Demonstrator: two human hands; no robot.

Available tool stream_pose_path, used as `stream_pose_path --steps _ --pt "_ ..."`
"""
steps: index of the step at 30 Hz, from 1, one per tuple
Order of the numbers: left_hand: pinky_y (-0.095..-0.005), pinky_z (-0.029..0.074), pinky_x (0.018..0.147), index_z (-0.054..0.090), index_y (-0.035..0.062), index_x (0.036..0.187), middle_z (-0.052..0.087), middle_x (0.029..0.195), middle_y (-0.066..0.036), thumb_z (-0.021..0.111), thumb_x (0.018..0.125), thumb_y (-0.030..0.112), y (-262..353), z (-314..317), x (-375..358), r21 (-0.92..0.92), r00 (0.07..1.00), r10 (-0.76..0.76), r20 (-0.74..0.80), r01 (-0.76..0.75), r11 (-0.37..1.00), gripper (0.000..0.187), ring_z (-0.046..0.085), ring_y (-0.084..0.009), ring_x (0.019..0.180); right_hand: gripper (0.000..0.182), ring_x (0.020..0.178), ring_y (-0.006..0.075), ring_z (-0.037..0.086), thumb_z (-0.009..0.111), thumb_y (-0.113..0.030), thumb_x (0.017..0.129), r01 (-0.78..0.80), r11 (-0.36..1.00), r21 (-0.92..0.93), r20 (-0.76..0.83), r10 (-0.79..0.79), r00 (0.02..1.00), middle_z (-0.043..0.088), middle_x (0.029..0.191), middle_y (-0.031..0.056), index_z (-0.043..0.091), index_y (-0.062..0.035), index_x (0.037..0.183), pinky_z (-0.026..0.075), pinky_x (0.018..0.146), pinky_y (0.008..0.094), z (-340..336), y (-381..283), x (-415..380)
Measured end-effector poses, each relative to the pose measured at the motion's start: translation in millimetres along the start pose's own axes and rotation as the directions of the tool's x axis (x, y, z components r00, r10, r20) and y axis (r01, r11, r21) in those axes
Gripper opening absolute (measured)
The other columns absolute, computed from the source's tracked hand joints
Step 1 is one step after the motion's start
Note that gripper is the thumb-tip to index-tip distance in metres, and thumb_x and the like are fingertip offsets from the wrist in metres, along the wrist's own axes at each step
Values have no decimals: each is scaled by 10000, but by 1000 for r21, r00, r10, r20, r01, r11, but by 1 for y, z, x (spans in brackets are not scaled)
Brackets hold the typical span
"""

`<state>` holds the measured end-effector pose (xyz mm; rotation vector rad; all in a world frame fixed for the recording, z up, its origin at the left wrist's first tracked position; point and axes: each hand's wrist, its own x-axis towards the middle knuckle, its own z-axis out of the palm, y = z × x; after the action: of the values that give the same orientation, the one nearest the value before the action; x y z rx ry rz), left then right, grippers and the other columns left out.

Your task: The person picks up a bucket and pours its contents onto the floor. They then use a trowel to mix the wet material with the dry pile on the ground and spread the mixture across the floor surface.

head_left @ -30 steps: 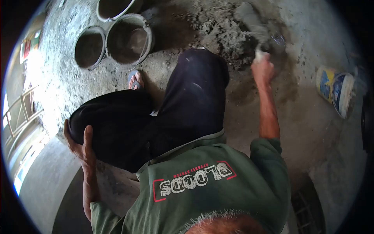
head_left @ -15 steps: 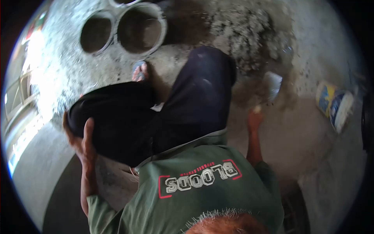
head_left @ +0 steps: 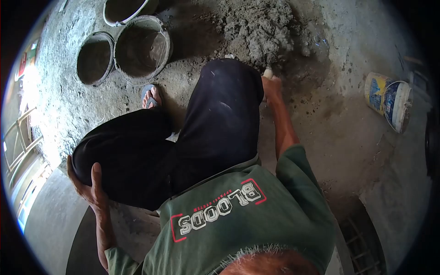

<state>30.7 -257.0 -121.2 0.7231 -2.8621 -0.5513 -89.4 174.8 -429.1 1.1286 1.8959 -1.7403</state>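
My left hand [head_left: 93,187] rests on my bent left knee [head_left: 114,156], its thumb apart from the other fingers and nothing in it. Beside my right knee, my right hand [head_left: 272,88] is closed around the pale handle [head_left: 268,73] of a trowel. The trowel's blade does not show; it is at or in the near edge of a heap of wet grey mortar [head_left: 261,32].
Two dark buckets [head_left: 170,48] [head_left: 95,59] stand at the upper left, with a third container [head_left: 106,13] behind them. A paint bucket [head_left: 376,94] lies tilted at the right. A dark opening with bars [head_left: 360,238] is at the lower right.
My right hand has moved forward and left with the trowel, from the floor to the mortar heap. The blade, visible before, is now hidden. My left hand stays on the knee.
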Motion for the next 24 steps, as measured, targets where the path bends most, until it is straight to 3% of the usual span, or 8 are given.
stream_pose_path --steps 5,7,10,14,17,19,21,24 --pt "-422 276 1087 420 -14 1375 467 1354 -219 681 814 429 8 3 3 -1 1000 -4 6 4 1000 761 422 -328 1274 205 500 239 604 644 -132 764 225 950 -217 -93 -250 964 583 627 124 522 28 810 485 472 389 -21 2 -3" --pt "-416 298 1072 413 -2 1383 470 1347 -216 701 796 446 6 5 5 -8 1000 -13 6 13 1000 792 440 -321 1255 308 741 410 648 639 -220 795 380 578 -723 -208 -706 677 645 815 247 532 37 926 505 669 495 -20 -4 -1" --pt "-417 311 1062 412 2 1384 471 1340 -220 701 794 457 7 6 11 -3 1000 -20 10 20 1000 799 449 -324 1242 308 732 434 657 641 -188 778 289 362 -886 -23 -657 753 648 753 252 524 33 958 512 618 513 -53 -18 35" --pt "-421 309 1064 416 -9 1380 470 1338 -226 685 806 453 15 8 10 -21 999 -27 24 28 999 784 438 -340 1249 296 745 428 665 634 -178 784 223 377 -899 -106 -680 725 657 789 261 538 36 965 529 629 493 -59 -88 25" --pt "-422 301 1069 415 -13 1378 464 1347 -228 691 802 451 17 8 8 -20 999 -17 32 18 1000 789 430 -344 1257 262 751 398 674 638 -196 787 472 419 -776 -157 -852 499 665 796 242 600 42 888 547 660 484 -51 -121 56" --pt "-422 297 1073 415 -16 1377 463 1352 -229 691 803 445 16 8 6 -21 999 -18 42 19 1000 787 431 -340 1258 268 757 405 669 631 -198 792 240 743 -625 -91 -374 923 669 801 228 628 45 904 551 686 485 -34 -129 70" --pt "-421 293 1076 415 -19 1377 461 1356 -229 692 804 440 14 4 7 -28 999 -9 43 10 1000 784 433 -337 1259 281 826 422 659 623 -169 795 482 292 -826 370 -362 855 668 873 232 625 25 998 548 737 494 -47 -51 111" --pt "-416 316 1058 396 18 1399 478 1332 -215 716 784 452 8 0 -4 -15 1000 -11 12 11 1000 818 463 -319 1227 351 947 451 622 631 -121 775 353 163 -921 321 -194 927 643 1000 255 595 -16 1108 513 841 495 -76 -39 41"
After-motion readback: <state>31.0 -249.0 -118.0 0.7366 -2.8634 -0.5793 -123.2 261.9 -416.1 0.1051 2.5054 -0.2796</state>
